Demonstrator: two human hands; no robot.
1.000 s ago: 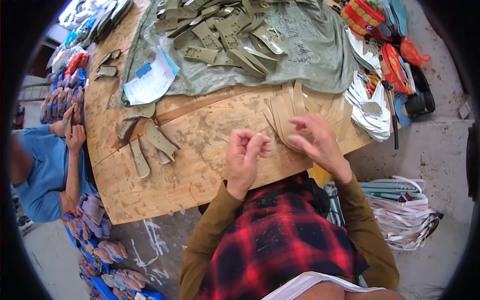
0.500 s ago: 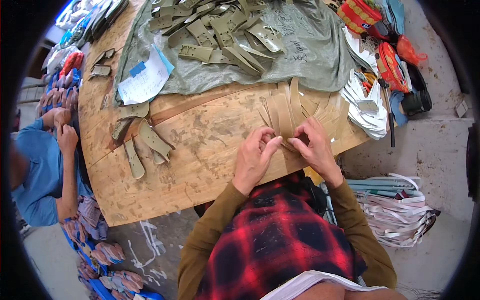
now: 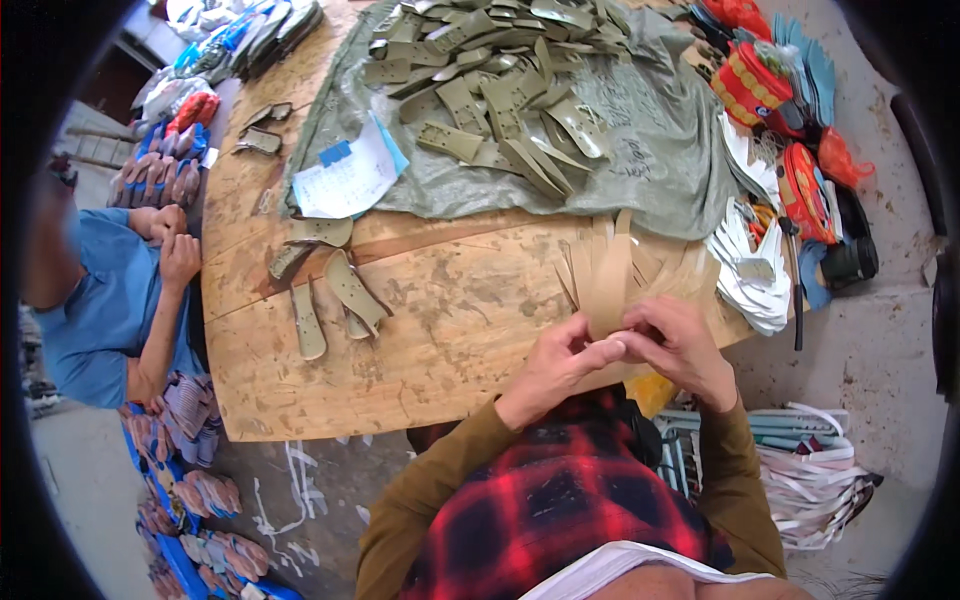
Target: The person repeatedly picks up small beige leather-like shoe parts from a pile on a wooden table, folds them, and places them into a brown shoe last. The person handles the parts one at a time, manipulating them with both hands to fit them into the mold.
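Observation:
Near the table's front edge, my left hand (image 3: 562, 366) and my right hand (image 3: 682, 346) meet with thumbs close together. Both pinch the near end of a broad tan strip (image 3: 611, 282), which curves up and away from my fingers. More tan strips (image 3: 680, 275) lie fanned out on the wood behind and to the right of my hands. My fingertips partly hide the held end, so whether more than one strip is in them is unclear.
A grey-green sack (image 3: 460, 185) bears a heap of olive strap pieces (image 3: 470, 105) and a paper sheet (image 3: 350, 180). Several olive straps (image 3: 350, 290) lie left on the wooden table (image 3: 430, 330). White pieces (image 3: 745, 260) edge the right. A person in blue (image 3: 120, 300) sits left.
The whole view has shifted, with the table sitting further right. My hands have come closer together, thumbs almost touching, and the tan strip's near end is now lifted and bent between them.

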